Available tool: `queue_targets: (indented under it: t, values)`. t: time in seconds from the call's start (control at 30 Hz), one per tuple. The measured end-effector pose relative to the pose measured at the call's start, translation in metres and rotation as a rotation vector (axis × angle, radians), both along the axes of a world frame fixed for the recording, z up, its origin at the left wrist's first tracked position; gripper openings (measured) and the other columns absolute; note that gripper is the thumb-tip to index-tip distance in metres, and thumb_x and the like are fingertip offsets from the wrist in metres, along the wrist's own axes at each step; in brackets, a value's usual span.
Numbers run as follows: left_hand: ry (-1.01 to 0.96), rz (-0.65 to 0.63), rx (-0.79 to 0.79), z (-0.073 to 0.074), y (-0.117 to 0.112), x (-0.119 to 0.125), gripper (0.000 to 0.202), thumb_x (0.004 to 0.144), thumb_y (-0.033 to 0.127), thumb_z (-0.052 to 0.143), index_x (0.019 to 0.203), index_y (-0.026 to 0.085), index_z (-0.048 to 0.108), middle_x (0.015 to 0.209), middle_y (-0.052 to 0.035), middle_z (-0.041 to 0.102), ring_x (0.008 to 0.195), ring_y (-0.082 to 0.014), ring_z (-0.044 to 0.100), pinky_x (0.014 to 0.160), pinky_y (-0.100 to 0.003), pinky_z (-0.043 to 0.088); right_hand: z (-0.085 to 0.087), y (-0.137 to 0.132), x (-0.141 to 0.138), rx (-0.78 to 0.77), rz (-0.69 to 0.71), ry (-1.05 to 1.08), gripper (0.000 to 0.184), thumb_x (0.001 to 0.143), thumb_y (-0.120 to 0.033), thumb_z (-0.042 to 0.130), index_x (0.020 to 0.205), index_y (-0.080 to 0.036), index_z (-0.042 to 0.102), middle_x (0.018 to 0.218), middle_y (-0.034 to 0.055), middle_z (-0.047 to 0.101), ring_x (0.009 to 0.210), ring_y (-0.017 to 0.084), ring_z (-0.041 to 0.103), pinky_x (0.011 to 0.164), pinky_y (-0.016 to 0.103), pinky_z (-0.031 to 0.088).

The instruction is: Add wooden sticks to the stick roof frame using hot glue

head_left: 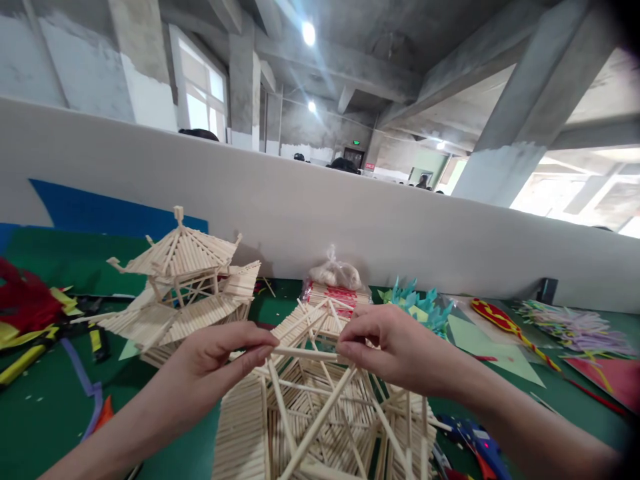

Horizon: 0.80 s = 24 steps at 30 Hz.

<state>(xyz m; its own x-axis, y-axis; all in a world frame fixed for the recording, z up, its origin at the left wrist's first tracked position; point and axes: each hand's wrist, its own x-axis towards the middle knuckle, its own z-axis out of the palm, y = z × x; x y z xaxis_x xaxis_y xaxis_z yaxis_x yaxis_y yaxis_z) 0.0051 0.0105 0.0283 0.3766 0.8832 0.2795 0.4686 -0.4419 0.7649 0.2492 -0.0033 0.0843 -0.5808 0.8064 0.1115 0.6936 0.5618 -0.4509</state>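
A wooden stick (307,354) lies level between my hands, above a model pavilion (240,427) built of pale wooden sticks. My left hand (227,360) pinches the stick's left end between thumb and fingers. At the other end my right hand (383,343) is closed, its fingertips pressed together on the stick. Below them the pavilion's roof frame is open, with slanting sticks and a layered stick body showing through. Part of its far side is hidden behind my right hand.
A finished-looking stick pavilion (187,267) stands at the left. Behind the work are a plastic bag (335,275) and a white partition (280,207). A blue glue gun (473,440) lies at lower right. Teal paper leaves (417,307) and pipe cleaners (575,327) lie at right.
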Motion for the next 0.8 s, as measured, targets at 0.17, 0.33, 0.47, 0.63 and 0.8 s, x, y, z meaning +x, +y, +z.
queue_targets:
  t: [0.17, 0.33, 0.47, 0.63, 0.8]
  values:
    - [-0.002, 0.007, -0.037, 0.0015, -0.0028, -0.0001, 0.014, 0.078, 0.031, 0.053, 0.082, 0.026, 0.065, 0.077, 0.0028, 0.066, 0.069, -0.012, 0.058, 0.059, -0.018, 0.042, 0.0003, 0.0029, -0.0013, -0.089, 0.061, 0.026, 0.019, 0.078, -0.015, 0.045, 0.063, -0.016, 0.057, 0.055, -0.0045, 0.043, 0.05, 0.007, 0.034, 0.044, 0.021, 0.026]
    - [-0.013, 0.015, -0.034, -0.0001, -0.0026, 0.0005, 0.013, 0.077, 0.031, 0.054, 0.081, 0.027, 0.066, 0.075, 0.003, 0.065, 0.067, -0.0122, 0.057, 0.058, -0.019, 0.042, -0.0019, 0.0043, -0.0011, -0.118, 0.057, 0.064, 0.018, 0.077, -0.014, 0.046, 0.064, -0.016, 0.058, 0.057, -0.0043, 0.045, 0.051, 0.007, 0.035, 0.045, 0.021, 0.027]
    - [-0.034, 0.028, -0.033, -0.0015, -0.0017, 0.0005, 0.014, 0.076, 0.031, 0.055, 0.082, 0.027, 0.066, 0.076, 0.0021, 0.066, 0.066, -0.0127, 0.058, 0.057, -0.019, 0.043, -0.0033, 0.0044, -0.0005, -0.133, 0.051, 0.075, 0.018, 0.077, -0.013, 0.046, 0.063, -0.017, 0.056, 0.056, -0.0048, 0.041, 0.049, 0.007, 0.032, 0.043, 0.021, 0.026]
    - [-0.048, 0.027, -0.03, -0.0013, -0.002, 0.0009, 0.013, 0.076, 0.029, 0.055, 0.082, 0.026, 0.067, 0.079, 0.002, 0.068, 0.071, -0.0129, 0.06, 0.061, -0.019, 0.045, -0.0047, 0.004, -0.0002, -0.138, 0.031, 0.082, 0.017, 0.076, -0.013, 0.045, 0.062, -0.017, 0.055, 0.055, -0.0053, 0.039, 0.049, 0.007, 0.03, 0.043, 0.021, 0.025]
    - [-0.067, 0.009, -0.034, -0.0022, -0.0021, 0.0015, 0.014, 0.077, 0.028, 0.055, 0.084, 0.028, 0.067, 0.082, 0.0035, 0.069, 0.074, -0.0124, 0.061, 0.063, -0.018, 0.045, -0.0058, 0.0033, -0.0007, -0.144, 0.02, 0.098, 0.017, 0.075, -0.013, 0.046, 0.063, -0.016, 0.057, 0.055, -0.0044, 0.041, 0.05, 0.007, 0.033, 0.044, 0.021, 0.026]
